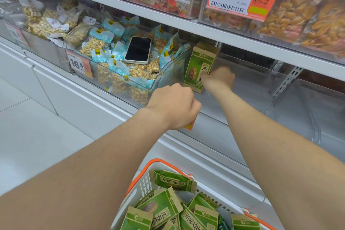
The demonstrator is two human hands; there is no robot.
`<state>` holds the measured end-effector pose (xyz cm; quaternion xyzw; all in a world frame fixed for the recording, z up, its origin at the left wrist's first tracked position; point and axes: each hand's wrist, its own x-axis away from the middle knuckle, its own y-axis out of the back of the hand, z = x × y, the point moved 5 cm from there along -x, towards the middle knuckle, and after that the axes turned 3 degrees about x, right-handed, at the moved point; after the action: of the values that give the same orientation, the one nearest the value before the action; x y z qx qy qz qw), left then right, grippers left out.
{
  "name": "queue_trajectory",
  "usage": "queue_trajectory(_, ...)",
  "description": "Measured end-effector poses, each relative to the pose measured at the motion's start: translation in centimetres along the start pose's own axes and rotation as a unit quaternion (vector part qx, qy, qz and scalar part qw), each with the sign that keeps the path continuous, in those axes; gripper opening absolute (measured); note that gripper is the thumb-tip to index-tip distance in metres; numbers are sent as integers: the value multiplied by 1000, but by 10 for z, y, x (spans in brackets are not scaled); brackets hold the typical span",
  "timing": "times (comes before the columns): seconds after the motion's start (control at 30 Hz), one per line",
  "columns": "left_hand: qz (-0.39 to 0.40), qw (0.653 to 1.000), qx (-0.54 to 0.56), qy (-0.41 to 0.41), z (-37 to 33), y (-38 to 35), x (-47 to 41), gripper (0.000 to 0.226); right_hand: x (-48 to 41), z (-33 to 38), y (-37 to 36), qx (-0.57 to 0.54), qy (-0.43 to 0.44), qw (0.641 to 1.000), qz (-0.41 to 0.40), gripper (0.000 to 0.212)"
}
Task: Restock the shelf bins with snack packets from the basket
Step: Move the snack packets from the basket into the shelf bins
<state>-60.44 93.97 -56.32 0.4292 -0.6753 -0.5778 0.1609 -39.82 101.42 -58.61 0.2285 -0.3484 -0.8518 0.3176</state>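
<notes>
Nearest us sits the white, orange-rimmed basket [141,185], with green snack packets [164,209] heaped inside. On the shelf, the clear bin [270,110] right of the peanut bin [168,69] has an upright packet [199,65] at its far left, more behind it, and the right hand [219,78] has curled fingers pinching its lower edge. The left hand [173,106] is fisted at the bin's near edge, its fingers hidden, so I cannot tell its grip.
</notes>
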Motion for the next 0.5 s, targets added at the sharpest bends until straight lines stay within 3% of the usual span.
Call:
queue_trajectory(0.3,-45,999,-3,-18,-5,6,3,37,13,6,17,40,8,999,36,39)
queue_trajectory(0.4,-82,996,0,-37,-9,13,5,25,42,17,32,67,114,987,89,29)
queue_trajectory(0.5,-108,994,12,-31,-12,24,8,18,89,24,60,116,282,950,63,24)
